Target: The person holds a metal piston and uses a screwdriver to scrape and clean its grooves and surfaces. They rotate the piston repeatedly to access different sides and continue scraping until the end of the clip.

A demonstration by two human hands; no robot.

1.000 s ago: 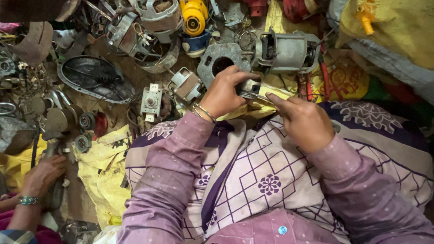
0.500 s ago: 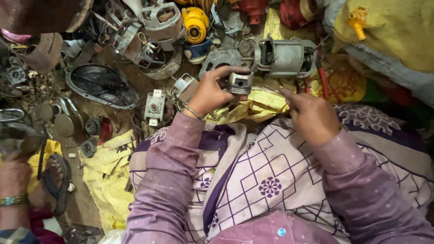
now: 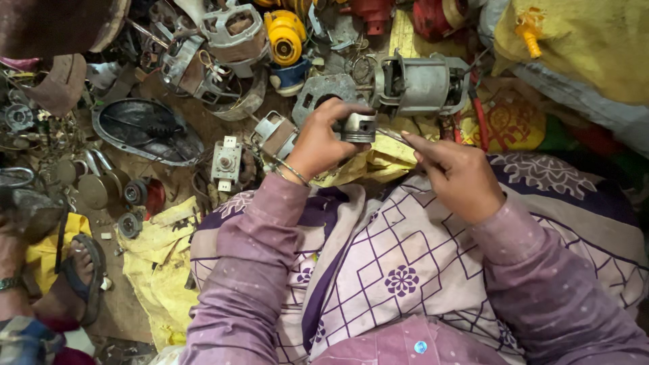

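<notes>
My left hand (image 3: 323,140) grips a small grey metal cylinder part (image 3: 357,126), held up over the scrap pile with fingers wrapped around its left side. A thin bangle circles that wrist. My right hand (image 3: 454,174) is just to the right of the part, forefinger and thumb pinched on a thin pointed metal tool (image 3: 391,136) whose tip points at the cylinder. Both arms wear mauve sleeves over a purple and white patterned cloth (image 3: 405,263) across my lap.
Scrap metal covers the ground: a grey electric motor (image 3: 420,85), a yellow motor housing (image 3: 284,35), a dark oval pan (image 3: 145,130), small brackets. Yellow sacks (image 3: 159,270) lie at lower left and upper right. Another person's sandalled foot (image 3: 78,280) is at the left edge.
My left hand has lifted the metal cylinder slightly and turned it. My right hand has moved in from the right, bringing the thin tool toward the part. The camera view has shifted.
</notes>
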